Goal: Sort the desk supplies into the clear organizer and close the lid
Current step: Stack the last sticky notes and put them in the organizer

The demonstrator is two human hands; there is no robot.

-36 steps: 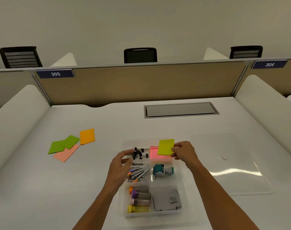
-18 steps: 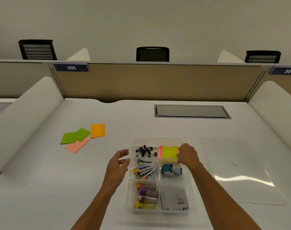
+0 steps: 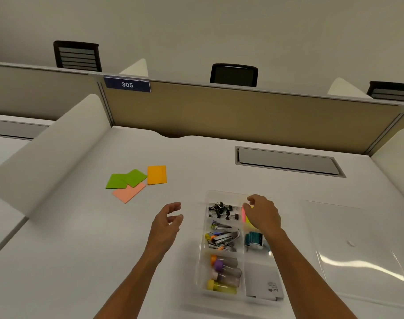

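Observation:
The clear organizer (image 3: 202,254) sits on the white desk, holding black binder clips (image 3: 222,210), staplers (image 3: 222,239), capped tubes (image 3: 224,276), a teal tape roll (image 3: 254,241) and a grey box (image 3: 264,287). My right hand (image 3: 262,214) hovers over the far right compartment, fingers apart, covering most of the pink and yellow sticky notes (image 3: 244,215) lying there. Left of the organizer, my left hand (image 3: 167,223) is raised with its fingers spread and nothing in it. Two green (image 3: 125,180), an orange (image 3: 157,175) and a salmon sticky note pad (image 3: 128,193) lie at the desk's left. The clear lid (image 3: 362,249) lies to the right.
White curved side dividers (image 3: 49,153) flank the desk on both sides and a beige partition (image 3: 242,116) closes the back. A grey cable hatch (image 3: 288,162) is set into the desk behind the organizer. Black chairs stand beyond the partition.
My right hand laid the yellow sticky note pad on the pink one in the far right compartment and let go. My left hand drew away from the organizer to the left.

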